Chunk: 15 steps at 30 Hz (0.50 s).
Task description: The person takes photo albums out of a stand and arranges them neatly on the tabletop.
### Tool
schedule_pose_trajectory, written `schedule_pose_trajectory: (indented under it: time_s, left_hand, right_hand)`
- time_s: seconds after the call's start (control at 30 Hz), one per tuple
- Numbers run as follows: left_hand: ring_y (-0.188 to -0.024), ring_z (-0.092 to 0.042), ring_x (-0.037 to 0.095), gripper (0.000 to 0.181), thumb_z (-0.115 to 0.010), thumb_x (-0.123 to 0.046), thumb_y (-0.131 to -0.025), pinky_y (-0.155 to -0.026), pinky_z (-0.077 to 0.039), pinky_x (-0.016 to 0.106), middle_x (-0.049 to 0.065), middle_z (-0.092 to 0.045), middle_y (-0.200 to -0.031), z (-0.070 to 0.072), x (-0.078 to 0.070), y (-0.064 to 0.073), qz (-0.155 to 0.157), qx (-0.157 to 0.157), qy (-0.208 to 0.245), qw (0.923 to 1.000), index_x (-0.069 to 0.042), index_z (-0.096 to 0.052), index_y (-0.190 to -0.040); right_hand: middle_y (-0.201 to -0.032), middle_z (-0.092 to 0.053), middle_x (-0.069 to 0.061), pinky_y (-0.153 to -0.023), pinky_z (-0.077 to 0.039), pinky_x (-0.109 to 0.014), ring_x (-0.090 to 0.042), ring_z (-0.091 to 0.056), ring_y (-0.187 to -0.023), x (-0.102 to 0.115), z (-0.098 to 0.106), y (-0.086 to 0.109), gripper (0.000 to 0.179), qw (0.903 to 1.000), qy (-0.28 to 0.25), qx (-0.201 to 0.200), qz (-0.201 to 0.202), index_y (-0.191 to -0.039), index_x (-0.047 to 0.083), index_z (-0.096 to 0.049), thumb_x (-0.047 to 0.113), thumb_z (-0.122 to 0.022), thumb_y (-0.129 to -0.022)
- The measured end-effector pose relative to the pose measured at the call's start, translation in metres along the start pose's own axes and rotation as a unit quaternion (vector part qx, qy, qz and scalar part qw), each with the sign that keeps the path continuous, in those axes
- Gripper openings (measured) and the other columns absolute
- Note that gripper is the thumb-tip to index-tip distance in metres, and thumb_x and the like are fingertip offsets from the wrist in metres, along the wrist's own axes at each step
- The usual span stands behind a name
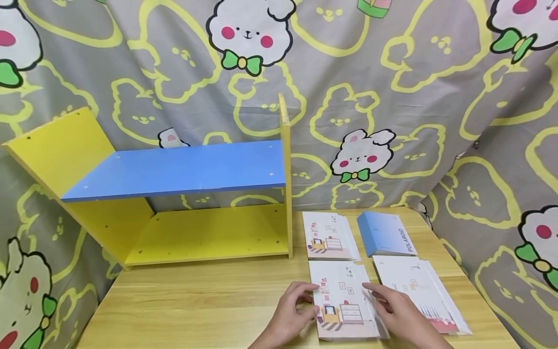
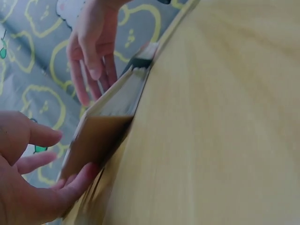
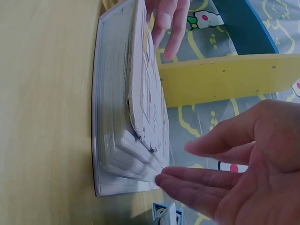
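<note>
A photo album [image 1: 344, 303] with a pale illustrated cover lies flat near the table's front edge. At its left edge is my left hand [image 1: 289, 312], with the thumb low by the brown spine [image 2: 96, 143] and the fingers spread above. My right hand [image 1: 398, 310] is at the opposite edge. In the right wrist view its extended fingers [image 3: 199, 180] touch or nearly touch a corner of the album's thick stack of clear sleeves [image 3: 115, 108]. Neither hand is curled round the album. Directly behind it lies a similar album [image 1: 329, 237].
To the right are another pale album [image 1: 418, 291] and a blue album marked POLAROID [image 1: 388, 232]. A yellow shelf unit [image 1: 209, 232] with a blue middle board [image 1: 183, 167] stands at the back left. Patterned grey curtain [image 1: 348, 106] hangs behind the wooden table [image 1: 196, 300].
</note>
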<state>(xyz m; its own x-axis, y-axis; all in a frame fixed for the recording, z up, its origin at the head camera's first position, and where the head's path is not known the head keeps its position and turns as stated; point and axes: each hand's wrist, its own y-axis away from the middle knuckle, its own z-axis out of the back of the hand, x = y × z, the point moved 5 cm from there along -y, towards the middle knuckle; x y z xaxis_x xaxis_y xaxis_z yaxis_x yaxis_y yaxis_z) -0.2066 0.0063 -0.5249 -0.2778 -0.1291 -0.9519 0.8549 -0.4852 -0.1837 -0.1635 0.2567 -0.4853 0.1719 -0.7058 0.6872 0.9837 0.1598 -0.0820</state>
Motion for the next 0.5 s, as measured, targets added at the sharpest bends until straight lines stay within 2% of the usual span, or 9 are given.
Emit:
schedule_pose_trajectory:
  time_s: [0.07, 0.1, 0.17, 0.23, 0.27, 0.33, 0.4, 0.43, 0.5]
  left_hand:
    - [-0.105, -0.062, 0.031, 0.039, -0.072, -0.003, -0.092, -0.083, -0.059, 0.026, 0.014, -0.059, -0.122, 0.006, 0.003, 0.000, 0.002, 0.000, -0.001, 1.0000, -0.004, -0.064, -0.130]
    - [-0.105, -0.063, 0.031, 0.038, -0.072, -0.005, -0.093, -0.083, -0.059, 0.024, 0.014, -0.060, -0.121, 0.010, 0.004, 0.001, 0.003, -0.001, -0.005, 1.0000, -0.005, -0.064, -0.130]
    - [-0.105, -0.064, 0.029, 0.034, -0.071, -0.007, -0.095, -0.082, -0.058, 0.023, 0.015, -0.063, -0.119, 0.017, 0.007, 0.002, 0.007, -0.005, -0.016, 0.9998, -0.005, -0.065, -0.128]
    - [-0.103, -0.066, 0.024, 0.031, -0.070, -0.008, -0.096, -0.083, -0.058, 0.023, 0.015, -0.066, -0.119, 0.025, 0.009, 0.003, 0.005, -0.012, -0.027, 0.9995, -0.004, -0.066, -0.127]
    - [-0.102, -0.067, 0.022, 0.029, -0.069, -0.009, -0.097, -0.084, -0.058, 0.024, 0.015, -0.066, -0.119, 0.030, 0.009, 0.003, 0.004, -0.016, -0.031, 0.9994, -0.004, -0.067, -0.125]
    - [-0.101, -0.067, 0.020, 0.027, -0.068, -0.010, -0.098, -0.085, -0.059, 0.024, 0.016, -0.067, -0.118, 0.039, 0.009, 0.003, 0.000, -0.025, -0.041, 0.9988, -0.002, -0.067, -0.124]
    - [-0.103, -0.066, 0.024, 0.028, -0.068, -0.013, -0.099, -0.087, -0.058, 0.025, 0.015, -0.067, -0.119, 0.049, 0.008, 0.003, -0.009, -0.036, -0.061, 0.9975, -0.001, -0.067, -0.124]
    - [-0.105, -0.066, 0.028, 0.029, -0.067, -0.013, -0.099, -0.089, -0.058, 0.026, 0.016, -0.066, -0.122, 0.055, 0.007, 0.003, -0.012, -0.040, -0.070, 0.9967, -0.001, -0.066, -0.126]
    - [-0.110, -0.065, 0.035, 0.031, -0.065, -0.015, -0.101, -0.091, -0.059, 0.030, 0.017, -0.064, -0.128, 0.066, 0.006, 0.003, -0.023, -0.049, -0.097, 0.9939, 0.000, -0.065, -0.128]
  right_hand:
    - [-0.125, -0.069, -0.020, -0.083, -0.062, -0.035, -0.038, -0.067, -0.113, 0.000, 0.001, -0.002, 0.039, 0.9999, -0.002, -0.016, 0.005, -0.131, 0.001, -0.066, -0.009, -0.063, -0.093]
    - [-0.126, -0.069, -0.018, -0.082, -0.061, -0.034, -0.032, -0.068, -0.108, 0.000, 0.002, -0.003, 0.040, 0.9997, 0.000, -0.025, 0.004, -0.131, 0.002, -0.066, -0.009, -0.063, -0.093]
    - [-0.122, -0.070, -0.011, -0.074, -0.058, -0.027, -0.015, -0.068, -0.085, -0.001, 0.003, -0.005, 0.042, 0.9991, -0.002, -0.042, -0.005, -0.132, 0.006, -0.066, -0.008, -0.065, -0.093]
    - [-0.102, -0.070, -0.006, -0.062, -0.047, -0.023, -0.003, -0.051, -0.065, -0.001, 0.004, -0.006, 0.044, 0.9982, -0.005, -0.059, -0.004, -0.134, 0.009, -0.066, -0.008, -0.067, -0.093]
    - [-0.092, -0.065, -0.003, -0.059, -0.041, -0.023, -0.001, -0.041, -0.060, -0.001, 0.005, -0.007, 0.046, 0.9974, -0.003, -0.072, 0.003, -0.134, 0.011, -0.066, -0.008, -0.068, -0.092]
    - [-0.092, -0.065, -0.004, -0.058, -0.038, -0.024, -0.002, -0.037, -0.059, 0.000, 0.006, -0.007, 0.049, 0.9946, 0.007, -0.100, 0.027, -0.135, 0.014, -0.065, -0.007, -0.071, -0.091]
    - [-0.100, -0.068, -0.008, -0.062, -0.050, -0.026, -0.007, -0.058, -0.074, 0.000, 0.007, -0.008, 0.052, 0.9907, 0.026, -0.122, 0.055, -0.137, 0.015, -0.064, -0.006, -0.073, -0.090]
    - [-0.115, -0.069, -0.008, -0.069, -0.055, -0.026, -0.013, -0.064, -0.088, 0.000, 0.008, -0.008, 0.054, 0.9879, 0.039, -0.134, 0.068, -0.138, 0.016, -0.063, -0.004, -0.074, -0.090]
    - [-0.139, -0.062, -0.010, -0.090, -0.054, -0.019, -0.026, -0.064, -0.113, -0.001, 0.010, -0.010, 0.056, 0.9836, 0.054, -0.147, 0.089, -0.142, 0.016, -0.061, -0.001, -0.075, -0.090]
